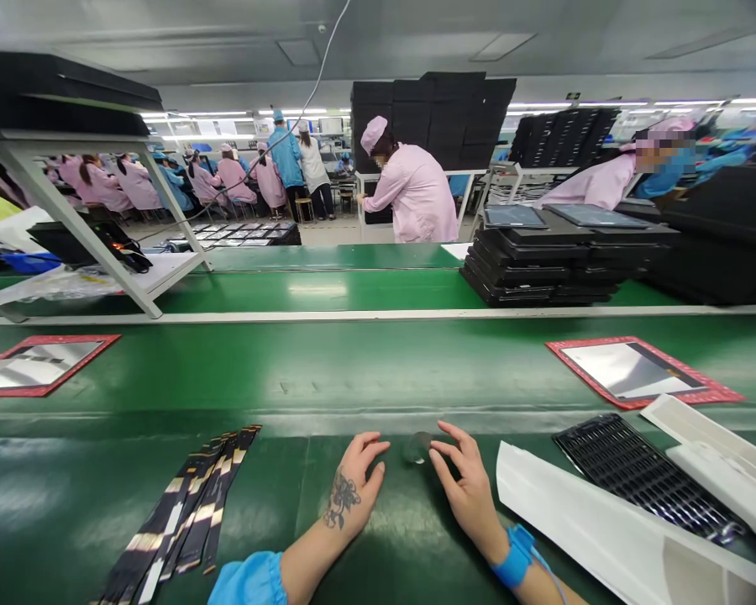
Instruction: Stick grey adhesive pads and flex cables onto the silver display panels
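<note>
A small round clear disc (417, 447) is placed on the green belt directly in front of the wearer, btwn the 2 hands. It is not held: no pinch is seen. The L hand (359, 479) is laid palm-down w/ fingers loosely curled and slightly spread, and the R hand (469, 491) is held the same way, its fingers more widely spread. Both sets of fingertips are just beside the disc; whether either touches it cannot be told. A blue wrist strap (515, 556) w/ a thin cord is worn on the R wrist, and a blue sleeve (249, 581) is seen on the L arm.

To the L, several black flex cables (186, 504) w/ gold and white bands are laid side by side, none in either hand. To the R, a black slotted tray (643, 475) is placed near white packaging sleeves (605, 529). Beyond these, 2 red-edged mats (636, 370) are set on the belt, each w/ a glossy panel on top, so nothing is seen fitted to the disc so far.

Farther back, stacks of black trays (545, 265) are piled on a 2nd green belt, w/ 2 dark panels on top. A co-worker in a pink smock (412, 185) is seen bent over a bench across the aisle, and more workers are seated in rows behind.
</note>
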A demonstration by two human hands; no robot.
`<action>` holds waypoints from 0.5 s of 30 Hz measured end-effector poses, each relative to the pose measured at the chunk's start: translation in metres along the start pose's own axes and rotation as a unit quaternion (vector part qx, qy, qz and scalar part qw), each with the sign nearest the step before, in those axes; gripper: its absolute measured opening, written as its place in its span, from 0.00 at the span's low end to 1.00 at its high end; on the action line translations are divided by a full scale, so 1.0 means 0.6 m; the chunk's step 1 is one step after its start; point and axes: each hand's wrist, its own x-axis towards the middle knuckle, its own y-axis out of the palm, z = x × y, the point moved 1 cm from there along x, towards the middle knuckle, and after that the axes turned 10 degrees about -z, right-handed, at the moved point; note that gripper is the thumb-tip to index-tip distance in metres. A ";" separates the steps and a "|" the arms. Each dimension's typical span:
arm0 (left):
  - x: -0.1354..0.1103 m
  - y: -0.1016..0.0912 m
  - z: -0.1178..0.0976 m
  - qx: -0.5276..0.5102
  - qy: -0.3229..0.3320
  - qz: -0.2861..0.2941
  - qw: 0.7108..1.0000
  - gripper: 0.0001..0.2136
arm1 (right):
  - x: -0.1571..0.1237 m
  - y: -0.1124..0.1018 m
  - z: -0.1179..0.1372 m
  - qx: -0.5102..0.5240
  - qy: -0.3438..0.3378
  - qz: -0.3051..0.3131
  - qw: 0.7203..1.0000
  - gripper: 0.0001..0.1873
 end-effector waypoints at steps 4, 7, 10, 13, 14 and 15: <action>0.001 -0.003 -0.003 0.000 -0.006 0.013 1.000 0.15 | 0.006 -0.006 0.012 0.011 0.006 0.012 1.000 0.11; 0.001 -0.004 -0.004 0.001 -0.008 0.017 1.000 0.15 | 0.008 -0.007 0.016 0.020 0.011 0.022 0.999 0.11; 0.001 -0.004 -0.002 0.003 -0.006 0.024 1.000 0.14 | 0.008 -0.007 0.015 0.027 0.023 0.023 0.999 0.10; 0.001 -0.003 0.002 0.005 -0.001 0.024 1.000 0.14 | 0.006 -0.004 0.013 0.035 0.041 0.025 0.998 0.10; 0.001 -0.003 0.002 0.007 0.001 0.022 1.000 0.14 | 0.005 -0.004 0.013 0.037 0.046 0.026 0.998 0.10; 0.001 -0.003 0.003 0.009 0.003 0.020 1.000 0.14 | 0.004 -0.004 0.012 0.040 0.051 0.027 0.998 0.10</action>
